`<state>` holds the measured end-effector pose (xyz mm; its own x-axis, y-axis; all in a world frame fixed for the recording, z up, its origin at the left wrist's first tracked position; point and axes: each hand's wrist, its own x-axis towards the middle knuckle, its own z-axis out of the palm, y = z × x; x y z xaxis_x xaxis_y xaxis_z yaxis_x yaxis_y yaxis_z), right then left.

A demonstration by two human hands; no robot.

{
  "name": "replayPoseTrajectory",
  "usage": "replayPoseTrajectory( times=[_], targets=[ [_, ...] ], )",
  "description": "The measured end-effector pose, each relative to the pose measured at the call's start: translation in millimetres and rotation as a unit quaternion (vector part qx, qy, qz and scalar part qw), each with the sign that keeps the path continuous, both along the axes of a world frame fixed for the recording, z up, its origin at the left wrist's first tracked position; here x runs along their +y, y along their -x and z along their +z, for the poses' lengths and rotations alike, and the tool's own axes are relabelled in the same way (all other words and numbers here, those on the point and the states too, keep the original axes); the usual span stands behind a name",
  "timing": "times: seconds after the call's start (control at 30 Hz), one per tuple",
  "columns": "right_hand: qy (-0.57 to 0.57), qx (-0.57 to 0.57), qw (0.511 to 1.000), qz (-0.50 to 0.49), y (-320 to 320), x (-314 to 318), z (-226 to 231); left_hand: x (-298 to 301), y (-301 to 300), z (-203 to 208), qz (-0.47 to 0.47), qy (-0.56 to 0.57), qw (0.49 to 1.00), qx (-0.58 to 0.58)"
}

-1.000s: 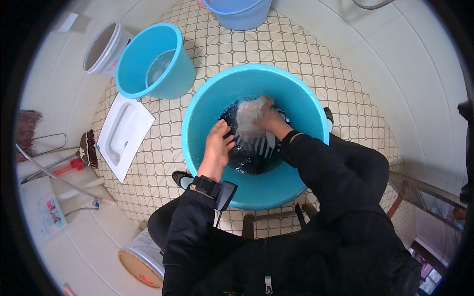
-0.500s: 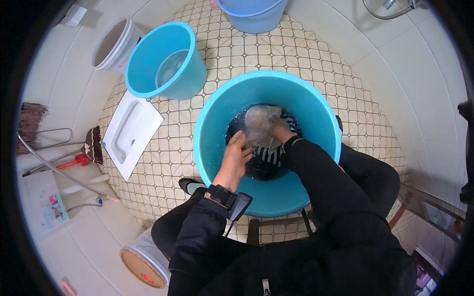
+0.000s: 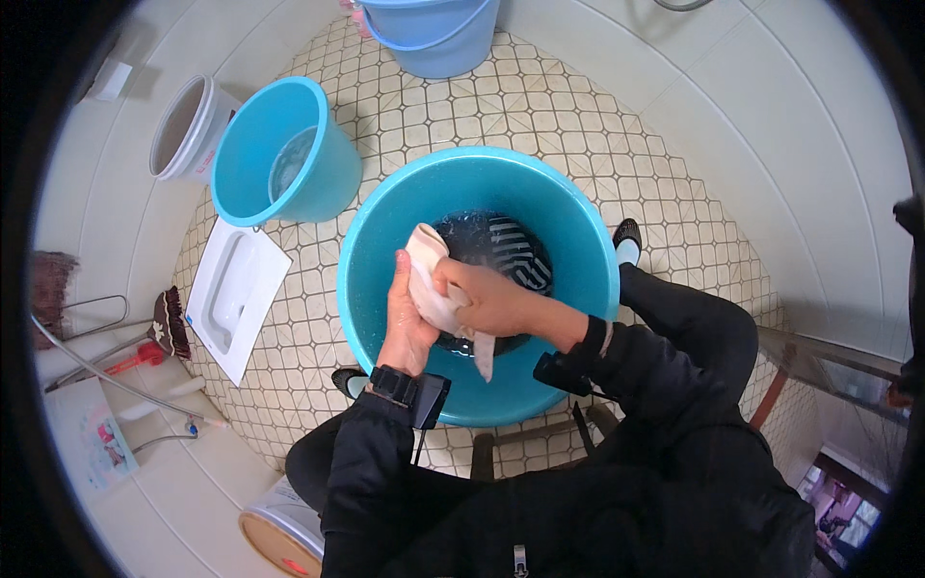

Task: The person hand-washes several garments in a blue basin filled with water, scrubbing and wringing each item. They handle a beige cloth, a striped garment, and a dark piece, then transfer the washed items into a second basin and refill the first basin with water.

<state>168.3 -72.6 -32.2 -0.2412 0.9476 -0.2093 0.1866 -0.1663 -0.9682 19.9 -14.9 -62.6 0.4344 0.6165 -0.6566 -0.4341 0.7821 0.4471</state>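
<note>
A pale pinkish-white wet cloth point(image 3: 431, 289), bunched into a tube shape, is held between my two hands above the large turquoise tub point(image 3: 578, 231). My left hand point(image 3: 407, 332) cups it from the left, thumb pointing up, its other fingers mostly hidden behind the cloth. From the right, my right hand point(image 3: 496, 302) closes its fingers on the cloth's middle. One end of the cloth dangles below the right hand. Under them, dark water in the tub covers part of a black-and-white striped garment point(image 3: 520, 258) and other dark fabric.
Beyond the tub stand a smaller turquoise bucket point(image 3: 339, 173) with water, a white bucket point(image 3: 198, 140) and a blue bucket point(image 3: 438, 53). A squat toilet point(image 3: 231, 299) is set in the tiled floor at left. Behind it are a hose point(image 3: 87, 366) and brushes. A lidded bucket point(image 3: 284, 525) sits lower left.
Both hands have risen from the water with the pale cloth, which was down in the tub. My left hand, open before, now holds it too. The view has shifted slightly.
</note>
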Motion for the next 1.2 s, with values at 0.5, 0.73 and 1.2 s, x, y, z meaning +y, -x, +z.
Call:
replayPoseTrajectory(
  times=[0.5, 0.73, 1.2],
  targets=[
    [0.04, -0.077, 0.982, -0.17, 19, 32, -46, -4, -7, -12, 0.034, -0.068, 0.991, 0.111],
    [0.002, -0.234, 0.962, -0.14, -27, 46, -73, 11, -2, 6, -0.146, -0.043, 0.958, 0.243],
    [0.206, -0.417, 0.881, 0.086, -18, 48, -157, 6, 9, 30, -0.201, -0.1, 0.948, 0.223]
  ],
)
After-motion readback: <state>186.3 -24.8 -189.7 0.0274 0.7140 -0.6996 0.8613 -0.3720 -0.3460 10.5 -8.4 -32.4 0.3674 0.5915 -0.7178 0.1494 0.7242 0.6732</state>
